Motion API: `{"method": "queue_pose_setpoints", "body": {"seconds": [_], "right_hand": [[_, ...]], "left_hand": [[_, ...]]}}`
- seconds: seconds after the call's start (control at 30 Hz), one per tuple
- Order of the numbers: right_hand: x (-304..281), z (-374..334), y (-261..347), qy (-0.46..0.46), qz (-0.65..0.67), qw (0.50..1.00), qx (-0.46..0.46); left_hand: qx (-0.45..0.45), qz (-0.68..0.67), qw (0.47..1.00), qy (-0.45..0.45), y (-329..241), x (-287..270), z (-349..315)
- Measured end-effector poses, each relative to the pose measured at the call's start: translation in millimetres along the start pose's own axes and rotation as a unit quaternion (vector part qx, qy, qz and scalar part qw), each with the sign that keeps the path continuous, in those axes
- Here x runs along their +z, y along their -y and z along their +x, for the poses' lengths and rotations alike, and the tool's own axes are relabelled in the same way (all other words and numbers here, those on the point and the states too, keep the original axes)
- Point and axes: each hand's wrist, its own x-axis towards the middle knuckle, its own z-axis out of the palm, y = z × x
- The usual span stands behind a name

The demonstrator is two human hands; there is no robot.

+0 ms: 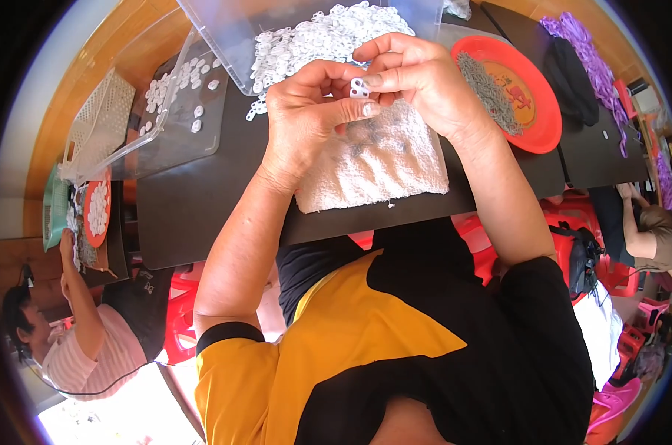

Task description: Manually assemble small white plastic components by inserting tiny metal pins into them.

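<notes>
Both my hands meet above a folded white towel (380, 167) on the dark table. Between the thumb and fingers of my left hand (302, 111) is a small white plastic piece with round holes (359, 87). My right hand (428, 85) closes its thumb and fingertips at the piece's right edge; anything small inside that pinch is hidden. Just beyond my hands, a clear plastic bin (228, 44) holds a large heap of similar white pieces (313, 33). To the right, a red plate (547, 122) carries a pile of small grey parts (491, 93).
A second clear bin (154, 137) with scattered white pieces stands left, beside a white perforated basket (102, 115). Purple strips (584, 52) and a black cloth item (573, 81) lie far right. One person (91, 341) works at left, another (647, 230) sits at right.
</notes>
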Motion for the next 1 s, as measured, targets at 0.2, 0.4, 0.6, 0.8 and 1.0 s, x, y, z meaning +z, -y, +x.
{"method": "queue_pose_setpoints", "body": {"seconds": [0.2, 0.4, 0.6, 0.8, 1.0], "right_hand": [[2.5, -3.9, 6.0, -0.004, -0.015, 0.998, 0.053], [6.6, -6.7, 8.2, 0.005, -0.031, 0.998, 0.062], [9.0, -9.1, 8.2, 0.044, -0.003, 0.997, 0.061], [9.2, -12.0, 8.2, 0.056, 0.033, 0.995, 0.072], [14.7, -11.2, 6.1, 0.07, 0.092, 0.99, 0.076]], "left_hand": [[0.005, -0.015, 1.0, -0.014, 0.5, -1.9, 0.3], [-0.004, -0.002, 1.0, -0.019, -5.5, 1.5, -2.7], [0.014, -0.054, 0.998, -0.006, -10.0, 3.2, -8.6], [0.048, -0.043, 0.998, 0.004, -11.5, 5.6, -14.7], [0.073, -0.077, 0.994, -0.006, -8.5, 6.6, -14.9]]}}
